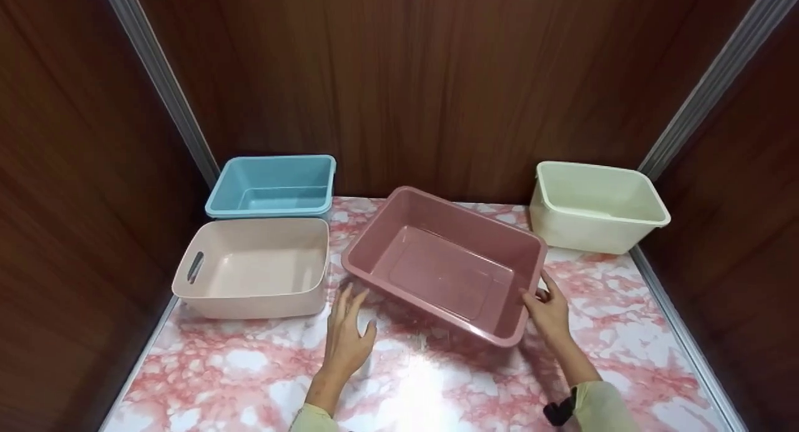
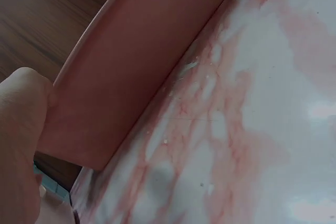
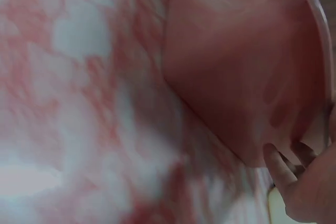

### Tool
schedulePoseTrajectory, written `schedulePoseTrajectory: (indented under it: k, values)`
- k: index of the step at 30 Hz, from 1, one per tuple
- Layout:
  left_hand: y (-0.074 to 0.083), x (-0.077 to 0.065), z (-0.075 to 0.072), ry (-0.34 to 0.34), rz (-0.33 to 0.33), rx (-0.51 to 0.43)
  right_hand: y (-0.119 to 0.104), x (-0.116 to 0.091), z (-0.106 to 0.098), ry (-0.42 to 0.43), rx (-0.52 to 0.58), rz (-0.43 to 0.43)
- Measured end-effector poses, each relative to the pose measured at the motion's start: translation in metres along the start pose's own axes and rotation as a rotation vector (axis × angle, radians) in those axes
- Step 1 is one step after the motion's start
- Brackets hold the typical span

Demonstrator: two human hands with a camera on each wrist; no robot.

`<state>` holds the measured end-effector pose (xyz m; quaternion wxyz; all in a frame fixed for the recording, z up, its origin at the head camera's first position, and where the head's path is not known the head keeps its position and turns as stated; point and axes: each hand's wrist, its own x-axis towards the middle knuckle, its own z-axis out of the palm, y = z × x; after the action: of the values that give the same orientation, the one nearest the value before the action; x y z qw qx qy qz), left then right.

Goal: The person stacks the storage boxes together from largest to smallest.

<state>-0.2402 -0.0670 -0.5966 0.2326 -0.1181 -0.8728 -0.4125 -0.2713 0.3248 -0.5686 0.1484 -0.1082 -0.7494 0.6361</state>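
A dusty-pink rectangular plastic tub [image 1: 440, 276] sits turned at an angle in the middle, its inside facing up and bare. My right hand [image 1: 549, 310] grips its right short side, thumb over the rim and fingers on the outer wall. In the right wrist view, the fingers [image 3: 281, 169] lie along the tub's outer wall [image 3: 236, 72]. Just in front of the tub's left corner is my left hand [image 1: 348, 338], fingers extended and thumb spread apart. The left wrist view shows that hand [image 2: 23, 114] overlapping the tub's end near the rim.
Left of the tub stands a pale pink bin [image 1: 249, 301] with a handle slot. A blue bin [image 1: 271, 176] is behind it, and a cream bin [image 1: 587, 229] stands at the back right. Brown wood-grain panels [image 1: 437, 76] enclose the marbled red-and-white surface [image 1: 249, 382].
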Motion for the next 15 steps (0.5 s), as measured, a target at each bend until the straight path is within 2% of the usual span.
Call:
schedulePoseTrajectory:
  k: [5, 10, 12, 15]
  values:
    - [0.006, 0.014, -0.005, 0.042, -0.004, 0.061, -0.005, 0.017, -0.011, -0.126, -0.030, -0.005]
    - [0.011, 0.026, -0.008, 0.020, -0.033, 0.140, -0.005, 0.029, -0.023, -0.220, -0.092, 0.005]
    - [0.013, 0.030, -0.009, 0.002, -0.056, 0.148, -0.005, 0.034, -0.025, -0.217, -0.128, -0.008]
    - [0.014, 0.036, -0.011, -0.015, -0.090, 0.147, -0.005, 0.042, -0.025, -0.147, -0.243, -0.075]
